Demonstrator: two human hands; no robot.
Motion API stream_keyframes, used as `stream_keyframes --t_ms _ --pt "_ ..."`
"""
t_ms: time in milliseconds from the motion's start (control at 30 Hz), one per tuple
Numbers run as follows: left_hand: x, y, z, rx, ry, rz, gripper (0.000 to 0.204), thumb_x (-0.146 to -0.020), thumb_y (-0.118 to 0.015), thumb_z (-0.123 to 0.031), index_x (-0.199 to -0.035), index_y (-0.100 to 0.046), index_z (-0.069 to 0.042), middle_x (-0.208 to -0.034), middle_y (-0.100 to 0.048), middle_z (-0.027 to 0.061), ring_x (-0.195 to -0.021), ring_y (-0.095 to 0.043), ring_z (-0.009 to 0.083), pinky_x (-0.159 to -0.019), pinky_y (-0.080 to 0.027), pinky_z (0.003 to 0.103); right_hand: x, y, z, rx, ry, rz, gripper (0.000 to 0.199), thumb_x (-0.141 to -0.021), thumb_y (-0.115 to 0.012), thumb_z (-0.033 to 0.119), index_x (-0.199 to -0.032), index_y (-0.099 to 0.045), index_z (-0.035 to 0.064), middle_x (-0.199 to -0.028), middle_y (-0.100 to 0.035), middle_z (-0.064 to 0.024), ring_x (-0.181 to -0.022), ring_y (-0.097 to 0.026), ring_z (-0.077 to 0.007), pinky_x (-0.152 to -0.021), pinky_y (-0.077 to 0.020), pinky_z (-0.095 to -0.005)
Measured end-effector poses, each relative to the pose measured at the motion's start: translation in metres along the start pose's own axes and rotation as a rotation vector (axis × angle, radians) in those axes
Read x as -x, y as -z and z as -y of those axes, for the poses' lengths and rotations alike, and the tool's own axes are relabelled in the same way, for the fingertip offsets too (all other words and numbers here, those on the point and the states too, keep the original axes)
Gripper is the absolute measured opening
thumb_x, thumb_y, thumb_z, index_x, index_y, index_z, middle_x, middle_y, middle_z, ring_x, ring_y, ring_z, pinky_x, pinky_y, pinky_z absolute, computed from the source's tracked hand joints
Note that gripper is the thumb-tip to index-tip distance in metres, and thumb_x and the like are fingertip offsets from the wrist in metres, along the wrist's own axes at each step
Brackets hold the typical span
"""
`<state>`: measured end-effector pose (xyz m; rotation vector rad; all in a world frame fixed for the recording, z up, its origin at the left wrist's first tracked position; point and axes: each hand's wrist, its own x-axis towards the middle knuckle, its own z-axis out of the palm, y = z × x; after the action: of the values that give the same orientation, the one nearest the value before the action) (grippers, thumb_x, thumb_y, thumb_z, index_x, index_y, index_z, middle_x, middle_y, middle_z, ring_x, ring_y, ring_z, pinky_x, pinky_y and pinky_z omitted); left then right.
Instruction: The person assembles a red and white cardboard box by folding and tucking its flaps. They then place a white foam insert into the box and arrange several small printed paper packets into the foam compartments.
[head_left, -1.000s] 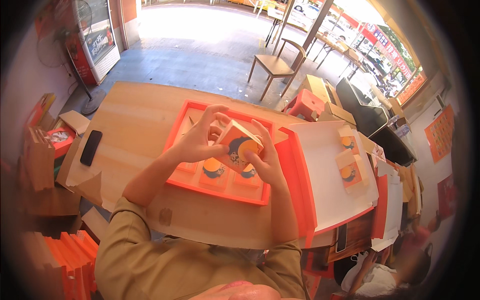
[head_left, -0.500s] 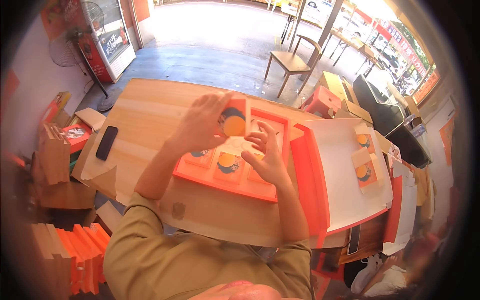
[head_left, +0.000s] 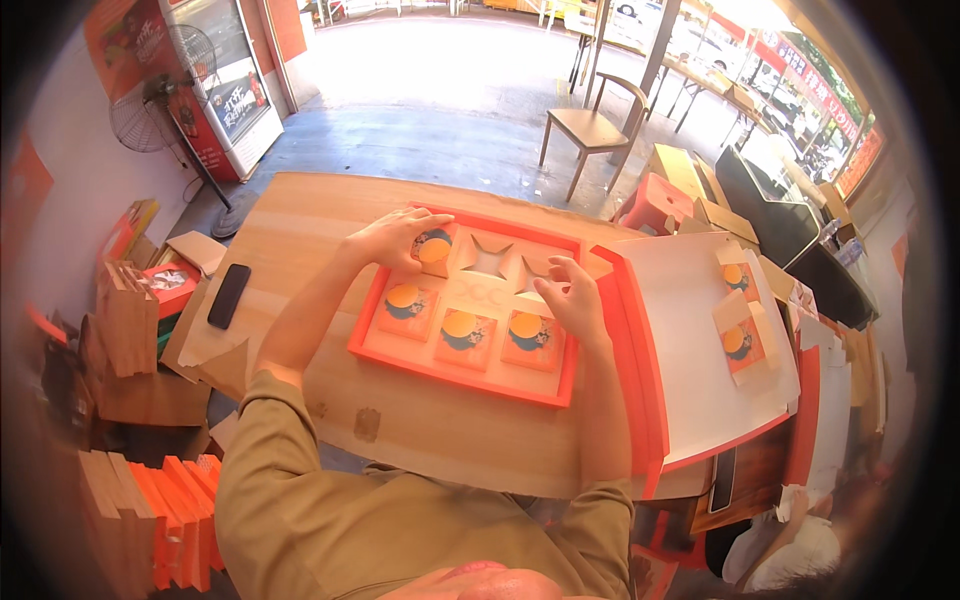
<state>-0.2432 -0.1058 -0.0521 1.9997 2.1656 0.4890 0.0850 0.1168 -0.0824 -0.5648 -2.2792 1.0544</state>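
Note:
A shallow red gift box [head_left: 460, 386] lies on the cardboard-covered table in front of me. Its far left corner holds a small square box [head_left: 436, 254] with an orange disc and dark blue pattern, gripped by my left hand [head_left: 392, 238] between thumb and fingers. Along the near side sit a left small box [head_left: 406, 309], a middle one [head_left: 465, 338] and a right one [head_left: 529, 340]. An open slot with folded flaps [head_left: 487, 259] is at the far middle. My right hand [head_left: 574, 300] hovers at the far right slot, fingers curled but apart, holding nothing visible.
At the right lies a large red-edged lid [head_left: 690, 400], white inside, carrying two more small boxes [head_left: 738, 342]. A black phone [head_left: 230, 296] rests on the table's left. Beyond stand a wooden chair [head_left: 588, 128] and a fan [head_left: 150, 110]. Folded red cartons [head_left: 185, 515] stand at lower left.
My left hand has lowered the small box from above the gift box into its far left corner. My right hand has shifted right, to the far right slot.

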Motion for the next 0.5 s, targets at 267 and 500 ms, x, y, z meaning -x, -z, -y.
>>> stream_keyframes --t_ms 267,500 --pt "-0.001 0.000 0.000 -0.140 -0.034 0.034 0.094 -0.070 -0.076 -0.031 -0.161 -0.055 -0.023 -0.123 -0.063 0.0146 -0.123 -0.058 0.0380 -0.110 -0.047 0.047 0.006 -0.014 0.001 0.329 0.113 0.036 0.046 -0.091 -0.081 0.034 -0.127 -0.073 0.0060 -0.111 -0.078 -0.0146 -0.101 -0.076 -0.0308 -0.091 -0.0587 -0.0432" --pt "0.001 -0.007 0.002 -0.176 -0.050 0.044 0.091 -0.078 -0.076 -0.039 -0.163 -0.050 -0.019 -0.131 -0.060 0.0152 -0.125 -0.056 0.0387 -0.110 -0.045 0.049 0.007 -0.017 -0.001 0.458 0.147 0.080 0.045 -0.091 -0.080 0.035 -0.126 -0.074 0.0075 -0.113 -0.079 -0.0136 -0.103 -0.076 -0.0335 -0.091 -0.0574 -0.0453"
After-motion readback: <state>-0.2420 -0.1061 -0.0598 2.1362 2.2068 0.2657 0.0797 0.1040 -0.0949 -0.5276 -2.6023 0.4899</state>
